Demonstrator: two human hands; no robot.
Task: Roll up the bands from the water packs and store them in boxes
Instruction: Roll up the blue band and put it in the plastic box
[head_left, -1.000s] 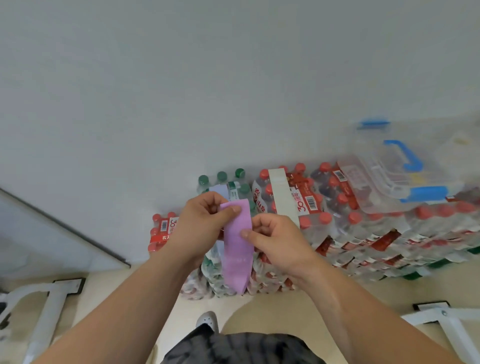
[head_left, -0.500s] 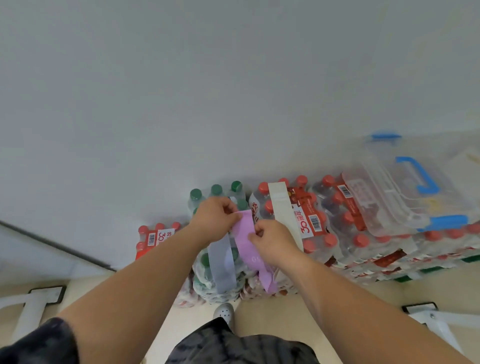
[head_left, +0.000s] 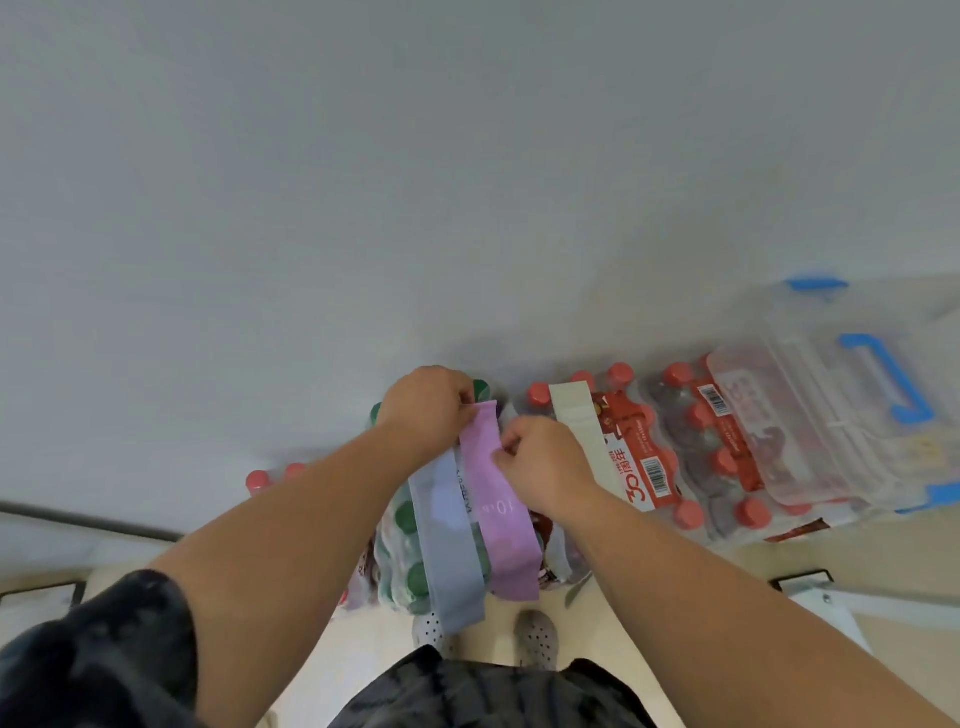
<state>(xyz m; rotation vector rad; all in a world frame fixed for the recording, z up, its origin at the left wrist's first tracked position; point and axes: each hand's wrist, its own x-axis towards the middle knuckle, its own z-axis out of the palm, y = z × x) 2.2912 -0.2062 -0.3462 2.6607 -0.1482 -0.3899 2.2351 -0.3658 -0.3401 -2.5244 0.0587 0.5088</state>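
Observation:
A purple band (head_left: 503, 512) marked "10 lb" lies lengthwise over a pack of green-capped water bottles (head_left: 405, 551). My left hand (head_left: 428, 408) pinches its far end, and my right hand (head_left: 540, 467) pinches its right edge a little nearer. A grey-blue band (head_left: 449, 540) lies beside it to the left on the same pack. A beige band (head_left: 579, 434) lies across the neighbouring pack of red-capped bottles (head_left: 654, 467). A clear plastic box (head_left: 831, 415) with blue handle and clips sits on the packs at the right.
More red-capped packs (head_left: 727, 467) run along the grey wall (head_left: 467, 182) to the right; another (head_left: 270, 478) peeks out behind my left forearm. White stand legs (head_left: 857, 603) rest on the beige floor at right and far left. My shoes (head_left: 535, 639) stand close to the packs.
The purple band, held up and hanging between both hands a second ago, now lies flat on the green-capped pack. Both hands moved forward and down with it.

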